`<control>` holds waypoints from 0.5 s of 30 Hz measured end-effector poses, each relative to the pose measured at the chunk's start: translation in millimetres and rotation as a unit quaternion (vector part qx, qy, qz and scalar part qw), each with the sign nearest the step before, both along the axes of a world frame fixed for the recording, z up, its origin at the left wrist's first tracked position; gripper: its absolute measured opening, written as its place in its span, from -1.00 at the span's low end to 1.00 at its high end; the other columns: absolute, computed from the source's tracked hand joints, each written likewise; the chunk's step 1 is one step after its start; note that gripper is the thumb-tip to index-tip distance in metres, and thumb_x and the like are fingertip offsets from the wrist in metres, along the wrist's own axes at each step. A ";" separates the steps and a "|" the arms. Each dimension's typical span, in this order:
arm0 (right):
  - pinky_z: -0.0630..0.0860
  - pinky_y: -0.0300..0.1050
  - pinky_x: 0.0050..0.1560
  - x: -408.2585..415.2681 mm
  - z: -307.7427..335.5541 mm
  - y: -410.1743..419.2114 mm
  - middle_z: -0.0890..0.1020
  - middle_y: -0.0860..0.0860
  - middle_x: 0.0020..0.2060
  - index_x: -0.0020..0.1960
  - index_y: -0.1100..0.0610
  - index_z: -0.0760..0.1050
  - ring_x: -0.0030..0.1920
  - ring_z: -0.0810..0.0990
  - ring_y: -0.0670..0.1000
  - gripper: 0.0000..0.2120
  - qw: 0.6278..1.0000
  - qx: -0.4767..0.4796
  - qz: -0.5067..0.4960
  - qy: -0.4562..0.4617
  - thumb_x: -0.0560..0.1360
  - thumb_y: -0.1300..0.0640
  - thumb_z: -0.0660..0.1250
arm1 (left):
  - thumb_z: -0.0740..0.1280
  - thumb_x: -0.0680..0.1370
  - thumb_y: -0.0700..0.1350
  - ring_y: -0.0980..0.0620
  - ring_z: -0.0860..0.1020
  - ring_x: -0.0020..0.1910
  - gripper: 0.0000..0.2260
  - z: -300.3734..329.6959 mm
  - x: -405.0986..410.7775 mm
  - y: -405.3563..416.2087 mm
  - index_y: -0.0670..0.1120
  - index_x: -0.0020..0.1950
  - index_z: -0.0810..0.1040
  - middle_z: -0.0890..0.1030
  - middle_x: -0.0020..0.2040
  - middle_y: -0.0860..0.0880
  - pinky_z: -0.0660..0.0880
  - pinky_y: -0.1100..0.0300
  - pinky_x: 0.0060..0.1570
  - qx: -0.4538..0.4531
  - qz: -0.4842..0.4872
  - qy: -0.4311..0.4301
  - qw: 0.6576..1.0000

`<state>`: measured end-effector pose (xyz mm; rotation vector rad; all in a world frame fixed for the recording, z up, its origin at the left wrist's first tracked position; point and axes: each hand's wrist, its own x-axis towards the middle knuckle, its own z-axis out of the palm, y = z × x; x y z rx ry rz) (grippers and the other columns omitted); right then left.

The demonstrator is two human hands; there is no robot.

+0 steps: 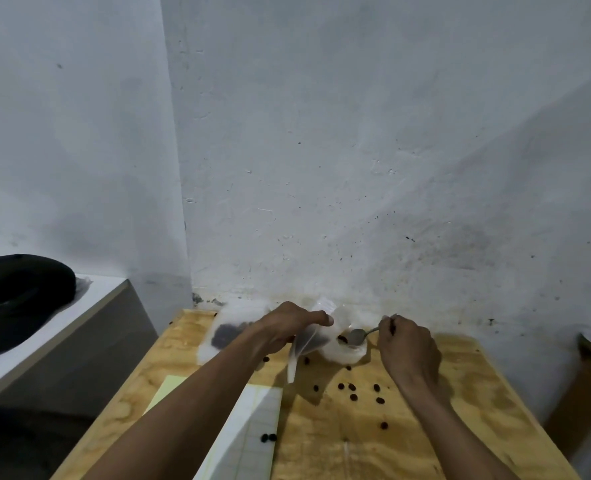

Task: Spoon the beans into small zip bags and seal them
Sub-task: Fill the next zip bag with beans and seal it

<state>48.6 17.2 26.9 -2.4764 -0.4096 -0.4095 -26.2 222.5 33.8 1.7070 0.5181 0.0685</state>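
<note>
Left hand (289, 327) pinches the bag (309, 341) open; right hand (406, 344) grips the spoon (358, 336). Best keep the mouth wide and tip slowly.

My table (408, 441) is pale yellow plywood with swirling grain. Dark brown beans (353, 389) dot it. The bag (308, 344) is clear, the cup (346, 353) white, the spoon (358, 336) silver. My cap (17, 299) is black; the wall (356, 150) is speckled grey-white.

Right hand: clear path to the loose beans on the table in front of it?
Probably yes. The loose beans lie bare on the wooden table beside the right hand, nothing between, though its fingers hold the spoon.
</note>
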 end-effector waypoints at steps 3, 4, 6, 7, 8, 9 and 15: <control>0.30 -0.17 -0.39 0.9 -1.7 2.7 0.51 0.07 -0.46 -0.33 0.21 0.51 -0.44 0.46 0.10 -0.59 0.997 0.047 -0.046 0.036 0.64 0.09 0.17 | 0.57 0.40 0.02 -0.02 0.52 -0.15 -0.70 7.9 6.0 -2.6 -0.12 -0.25 0.52 0.56 -0.16 -0.09 0.36 0.15 -0.11 0.003 -0.041 0.000 0.999; 0.26 -0.18 -0.40 1.3 -3.3 3.3 0.48 0.07 -0.48 -0.37 0.21 0.48 -0.46 0.43 0.09 -0.58 0.995 0.067 -0.060 0.052 0.63 0.10 0.19 | 0.55 0.42 0.01 0.02 0.40 -0.30 -0.65 14.7 7.9 -7.2 -0.10 -0.33 0.44 0.42 -0.30 -0.04 0.29 0.14 -0.20 0.016 -0.057 0.004 0.998; 0.35 -0.17 -0.38 2.9 -9.6 5.0 0.52 0.10 -0.47 -0.36 0.24 0.50 -0.44 0.48 0.11 -0.59 0.983 0.123 -0.087 0.109 0.61 0.09 0.22 | 0.55 0.41 0.03 0.04 0.28 -0.38 -0.61 28.9 12.9 -18.2 -0.08 -0.36 0.40 0.30 -0.35 -0.02 0.22 0.13 -0.26 0.042 -0.088 0.006 0.995; 0.46 -0.12 -0.34 3.6 -13.3 6.0 0.57 0.12 -0.43 -0.32 0.26 0.55 -0.40 0.54 0.13 -0.60 0.970 0.160 -0.105 0.149 0.61 0.07 0.24 | 0.56 0.39 0.06 0.03 0.28 -0.37 -0.62 35.0 15.4 -23.1 -0.10 -0.36 0.41 0.31 -0.35 -0.03 0.22 0.13 -0.26 0.046 -0.108 0.009 0.993; 0.56 -0.05 -0.28 4.1 -16.8 4.9 0.62 0.15 -0.39 -0.27 0.27 0.59 -0.37 0.58 0.15 -0.62 0.951 0.204 -0.121 0.198 0.61 0.06 0.25 | 0.57 0.35 0.09 0.00 0.31 -0.32 -0.61 40.1 17.3 -27.6 -0.13 -0.32 0.46 0.34 -0.31 -0.06 0.24 0.11 -0.22 0.048 -0.125 0.012 0.991; 0.59 -0.01 -0.24 3.8 -20.2 3.4 0.65 0.16 -0.37 -0.23 0.28 0.62 -0.36 0.60 0.15 -0.64 0.926 0.254 -0.126 0.248 0.61 0.08 0.25 | 0.58 0.30 0.13 -0.04 0.34 -0.26 -0.59 44.0 17.3 -29.8 -0.15 -0.24 0.51 0.38 -0.26 -0.09 0.26 0.08 -0.18 0.052 -0.140 0.017 0.989; 0.40 -0.13 -0.44 -0.6 -25.6 -19.6 0.62 0.14 -0.40 -0.18 0.31 0.65 -0.48 0.49 0.04 -0.73 0.857 0.388 -0.089 0.325 0.58 0.24 0.25 | 0.55 0.36 0.18 -0.04 0.46 -0.23 -0.52 38.5 1.7 1.0 -0.26 -0.15 0.62 0.51 -0.25 -0.08 0.35 0.08 -0.12 0.129 -0.097 0.052 0.985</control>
